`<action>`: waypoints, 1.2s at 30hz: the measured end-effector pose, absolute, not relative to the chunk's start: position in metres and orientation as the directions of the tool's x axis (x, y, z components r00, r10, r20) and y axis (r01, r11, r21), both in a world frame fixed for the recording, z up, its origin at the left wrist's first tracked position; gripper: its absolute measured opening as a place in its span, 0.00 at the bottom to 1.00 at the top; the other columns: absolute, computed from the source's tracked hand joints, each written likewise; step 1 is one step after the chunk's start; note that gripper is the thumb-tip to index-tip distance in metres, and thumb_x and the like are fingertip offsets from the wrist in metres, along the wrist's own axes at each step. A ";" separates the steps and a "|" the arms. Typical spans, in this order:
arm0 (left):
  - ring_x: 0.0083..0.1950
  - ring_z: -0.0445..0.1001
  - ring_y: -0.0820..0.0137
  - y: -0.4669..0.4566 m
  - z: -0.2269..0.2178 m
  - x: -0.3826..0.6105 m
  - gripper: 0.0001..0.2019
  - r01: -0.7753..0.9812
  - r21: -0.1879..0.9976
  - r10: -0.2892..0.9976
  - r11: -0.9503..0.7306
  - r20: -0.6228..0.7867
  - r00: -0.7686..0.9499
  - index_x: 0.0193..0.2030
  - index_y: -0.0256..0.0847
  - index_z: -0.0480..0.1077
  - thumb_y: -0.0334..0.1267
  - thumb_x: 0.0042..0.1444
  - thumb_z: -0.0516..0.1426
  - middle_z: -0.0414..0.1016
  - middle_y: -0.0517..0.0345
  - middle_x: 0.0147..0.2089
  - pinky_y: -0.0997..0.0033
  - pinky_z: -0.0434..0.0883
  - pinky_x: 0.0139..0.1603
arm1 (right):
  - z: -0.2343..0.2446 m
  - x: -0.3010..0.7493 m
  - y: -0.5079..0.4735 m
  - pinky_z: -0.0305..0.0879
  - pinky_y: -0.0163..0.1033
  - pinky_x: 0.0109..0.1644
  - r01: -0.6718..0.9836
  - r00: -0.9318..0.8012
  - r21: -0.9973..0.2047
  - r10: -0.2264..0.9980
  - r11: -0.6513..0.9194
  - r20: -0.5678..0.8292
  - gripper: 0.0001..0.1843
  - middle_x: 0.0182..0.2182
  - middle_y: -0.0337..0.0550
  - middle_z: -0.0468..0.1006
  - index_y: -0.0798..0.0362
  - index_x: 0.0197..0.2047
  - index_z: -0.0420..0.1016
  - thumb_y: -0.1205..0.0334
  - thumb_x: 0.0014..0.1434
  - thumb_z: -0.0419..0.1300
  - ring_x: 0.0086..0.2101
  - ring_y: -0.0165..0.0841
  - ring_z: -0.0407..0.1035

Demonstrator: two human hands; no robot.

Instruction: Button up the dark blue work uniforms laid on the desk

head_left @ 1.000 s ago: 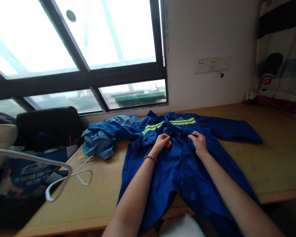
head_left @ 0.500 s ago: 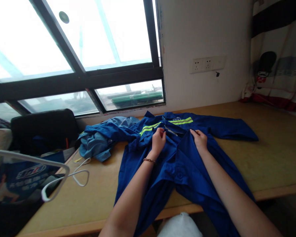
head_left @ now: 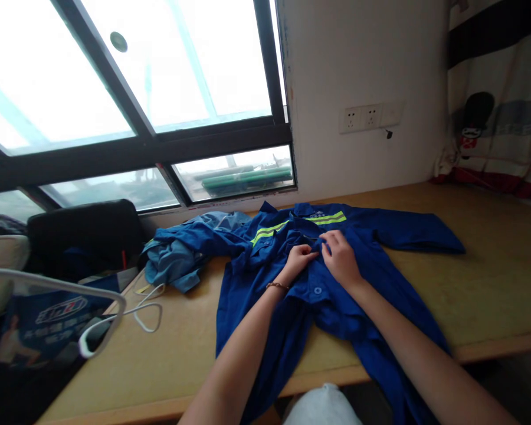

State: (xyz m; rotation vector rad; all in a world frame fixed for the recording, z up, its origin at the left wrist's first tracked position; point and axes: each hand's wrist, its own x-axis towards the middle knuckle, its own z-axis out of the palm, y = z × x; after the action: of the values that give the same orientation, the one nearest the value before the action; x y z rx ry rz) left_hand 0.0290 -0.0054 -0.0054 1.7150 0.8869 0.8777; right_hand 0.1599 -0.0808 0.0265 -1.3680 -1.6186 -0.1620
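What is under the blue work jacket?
Only the wooden table shows under the blue work jacket, whose hem hangs over the front edge. Anything between fabric and tabletop is hidden.

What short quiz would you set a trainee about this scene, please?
1. True or false: the left hand and the right hand both touch the front of the blue jacket just below its collar.
2. Which wrist wears the bracelet? A: left; B: right; C: neither.
3. Fill in: the white thing at the left end of the table, beside the jacket, is a ____.

Key: 1 true; 2 A; 3 hanger.
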 end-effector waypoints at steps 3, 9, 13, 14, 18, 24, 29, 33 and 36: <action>0.21 0.51 0.80 0.006 -0.003 0.029 0.18 0.144 0.951 0.904 -0.275 0.204 0.374 0.16 0.36 0.56 0.44 0.39 0.59 0.53 0.67 0.18 0.79 0.50 0.21 | 0.011 0.149 -0.080 0.62 0.36 0.41 0.805 -0.062 -0.445 0.801 0.393 0.595 0.11 0.35 0.45 0.70 0.51 0.38 0.69 0.70 0.55 0.48 0.36 0.33 0.66; 0.19 0.54 0.82 0.001 -0.001 0.023 0.13 0.009 0.999 0.879 -0.032 0.024 0.476 0.24 0.34 0.67 0.44 0.42 0.59 0.60 0.65 0.19 0.79 0.49 0.19 | -0.011 0.164 -0.066 0.62 0.35 0.33 0.741 0.001 -0.574 0.854 0.349 0.521 0.02 0.26 0.39 0.69 0.52 0.29 0.67 0.63 0.51 0.57 0.28 0.31 0.65; 0.16 0.53 0.84 -0.001 0.000 0.017 0.13 -0.134 0.977 0.837 0.168 -0.070 0.543 0.23 0.34 0.64 0.40 0.41 0.61 0.56 0.67 0.17 0.80 0.49 0.16 | 0.002 0.164 -0.071 0.61 0.34 0.33 0.689 -0.013 -0.585 0.815 0.428 0.580 0.04 0.27 0.40 0.70 0.52 0.30 0.68 0.61 0.53 0.57 0.28 0.31 0.65; 0.16 0.54 0.84 0.000 0.000 0.016 0.12 -0.154 0.966 0.827 0.206 -0.087 0.556 0.22 0.34 0.63 0.39 0.41 0.62 0.57 0.67 0.17 0.81 0.51 0.16 | 0.005 0.163 -0.074 0.62 0.35 0.33 0.676 -0.019 -0.587 0.807 0.445 0.590 0.04 0.27 0.40 0.71 0.52 0.30 0.68 0.61 0.53 0.56 0.29 0.31 0.66; 0.20 0.65 0.80 0.001 0.006 0.011 0.11 -0.140 0.921 0.758 0.364 -0.206 0.619 0.23 0.34 0.63 0.33 0.41 0.62 0.64 0.63 0.20 0.81 0.61 0.21 | 0.008 0.160 -0.081 0.63 0.36 0.38 0.620 -0.045 -0.588 0.772 0.520 0.634 0.06 0.31 0.41 0.73 0.51 0.34 0.71 0.61 0.56 0.53 0.32 0.32 0.68; 0.24 0.71 0.76 0.003 0.021 0.000 0.06 -0.113 0.880 0.738 0.462 -0.311 0.599 0.29 0.32 0.66 0.26 0.43 0.60 0.70 0.59 0.23 0.78 0.69 0.28 | 0.008 0.161 -0.084 0.64 0.35 0.38 0.565 -0.098 -0.590 0.757 0.577 0.646 0.12 0.32 0.41 0.73 0.49 0.42 0.72 0.64 0.59 0.49 0.31 0.30 0.69; 0.26 0.72 0.75 0.005 0.022 -0.004 0.06 -0.097 0.881 0.737 0.462 -0.321 0.594 0.31 0.32 0.68 0.27 0.44 0.59 0.71 0.59 0.24 0.78 0.69 0.27 | 0.009 0.158 -0.086 0.65 0.35 0.37 0.545 -0.084 -0.612 0.764 0.573 0.639 0.13 0.30 0.40 0.73 0.49 0.43 0.71 0.65 0.58 0.48 0.29 0.30 0.69; 0.26 0.72 0.75 0.005 0.019 -0.004 0.07 -0.101 0.886 0.734 0.453 -0.307 0.605 0.31 0.32 0.68 0.27 0.43 0.60 0.72 0.58 0.26 0.79 0.69 0.27 | 0.005 0.156 -0.084 0.66 0.33 0.28 0.454 0.018 -0.740 0.826 0.496 0.564 0.11 0.28 0.39 0.73 0.51 0.42 0.69 0.62 0.58 0.50 0.23 0.28 0.68; 0.24 0.70 0.76 0.004 0.019 -0.005 0.07 -0.102 0.888 0.743 0.448 -0.306 0.595 0.30 0.32 0.68 0.28 0.42 0.61 0.71 0.59 0.24 0.78 0.68 0.26 | 0.003 0.156 -0.082 0.65 0.32 0.24 0.415 0.056 -0.789 0.853 0.453 0.519 0.10 0.26 0.38 0.72 0.51 0.41 0.69 0.58 0.56 0.53 0.20 0.28 0.67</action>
State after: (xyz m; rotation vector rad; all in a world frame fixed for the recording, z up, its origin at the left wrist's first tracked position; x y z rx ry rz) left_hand -0.0047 0.0039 0.0191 0.9718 0.7745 0.5933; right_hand 0.1564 -0.0819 0.0026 -1.1455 -1.5596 0.4785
